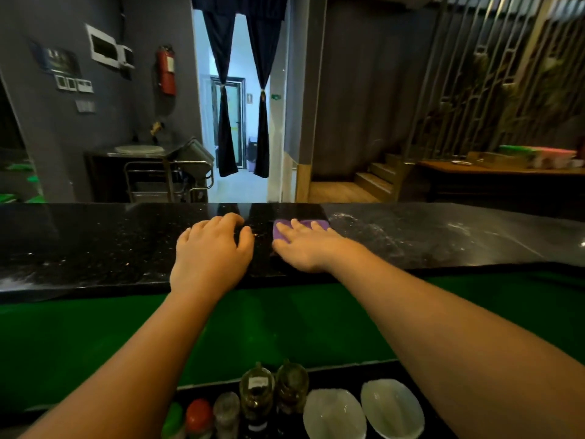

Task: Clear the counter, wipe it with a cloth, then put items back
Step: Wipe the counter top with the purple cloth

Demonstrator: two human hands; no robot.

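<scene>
Granite counter, far edge: right hand flat, ungripping, presses purple cloth; left hand rests empty; overlap strokes.

Grey walls, curtained doorway, wooden stairs.

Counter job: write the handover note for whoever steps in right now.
Left hand: rests on the counter with fingertips bent, holding nothing.
Right hand: flat on the purple cloth, pressing it to the counter near the far edge.
Things: bottles, shakers and two bowls stand on the lower shelf, on the near side.
Done: clearing looks finished. Wiping is under way, and wet streaks show to the right of the cloth.
Left: wipe the rest of the counter, likely the left part, then put the items back.
</scene>
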